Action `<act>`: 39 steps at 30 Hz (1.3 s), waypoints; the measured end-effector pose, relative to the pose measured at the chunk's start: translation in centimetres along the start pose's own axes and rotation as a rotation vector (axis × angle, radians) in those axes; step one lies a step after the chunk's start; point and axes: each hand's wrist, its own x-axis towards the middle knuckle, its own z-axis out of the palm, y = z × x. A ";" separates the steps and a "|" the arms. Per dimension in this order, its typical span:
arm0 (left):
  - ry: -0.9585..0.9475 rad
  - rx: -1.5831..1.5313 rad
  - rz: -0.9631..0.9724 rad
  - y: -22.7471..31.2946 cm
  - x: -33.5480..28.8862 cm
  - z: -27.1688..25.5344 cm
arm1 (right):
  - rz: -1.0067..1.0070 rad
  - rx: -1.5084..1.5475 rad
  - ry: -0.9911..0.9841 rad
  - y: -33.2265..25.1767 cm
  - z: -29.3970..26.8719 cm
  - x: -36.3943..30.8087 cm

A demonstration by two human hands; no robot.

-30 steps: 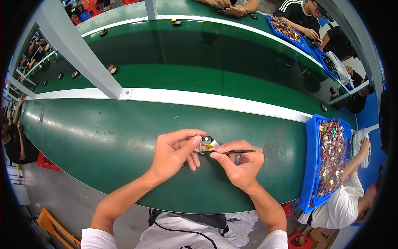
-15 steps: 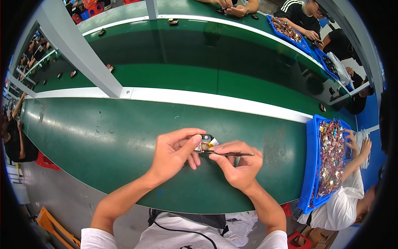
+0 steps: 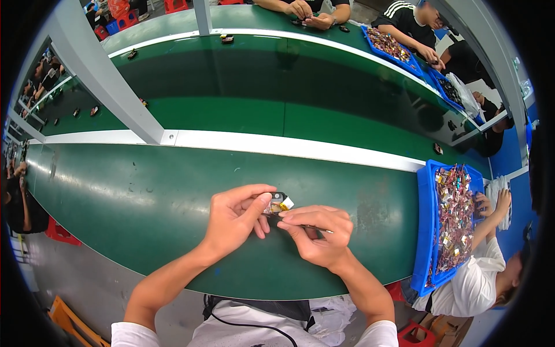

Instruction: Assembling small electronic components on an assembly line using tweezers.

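Observation:
My left hand pinches a small electronic part, dark with a yellow and white end, just above the green table. My right hand is closed on a thin dark tool that lies across its fingers, with its fingertips touching the part from the right. Both hands meet at the table's middle, close to the near edge.
A blue tray full of several small parts sits at the right, with another person's hands by it. A white divider strip and a grey post cross the table. More people and blue trays line the far side.
My hands have stayed together on the part, with only slight finger shifts. The tool now lies more hidden under my right fingers.

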 end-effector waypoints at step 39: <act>0.212 0.193 0.132 2.7 8.1 -2.7 | -0.017 -0.003 0.285 2.2 0.6 -1.3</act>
